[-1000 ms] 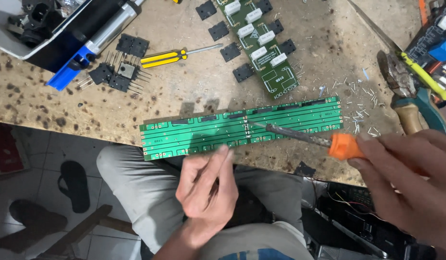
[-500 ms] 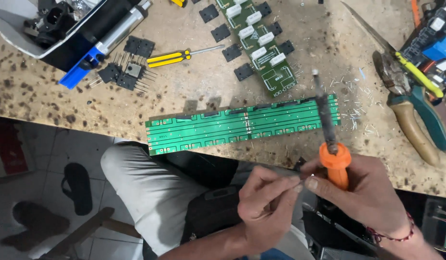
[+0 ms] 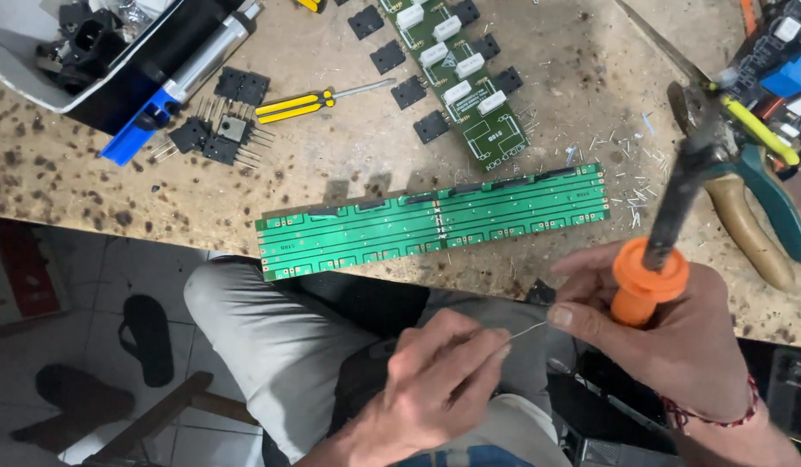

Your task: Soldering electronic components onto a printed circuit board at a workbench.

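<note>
- The right hand (image 3: 677, 333) was wrapped tight around the orange handle of the soldering iron (image 3: 656, 264), its grip fully closed on it, thumb stretched out to the left.
- The iron stood nearly upright in that fist, its long axis running up and slightly to the right, the dark shaft pointing away from the person over the worktop (image 3: 349, 164) edge.
- The left hand (image 3: 439, 380) hovered over the lap, its grip pinched together on a thin wire (image 3: 528, 329), fingertips pressed close.
- That wire ran short and nearly level, rising a little to the right, where its end met the right thumb.
- Both hands sat just in front of the worktop edge, below the long green circuit board (image 3: 435, 220), which lay flat with its long axis left to right, tilted up at the right end.
- Near the iron's tip lay pliers (image 3: 764, 216) with teal and tan handles; a yellow screwdriver (image 3: 305, 104) rested well apart, up left.
</note>
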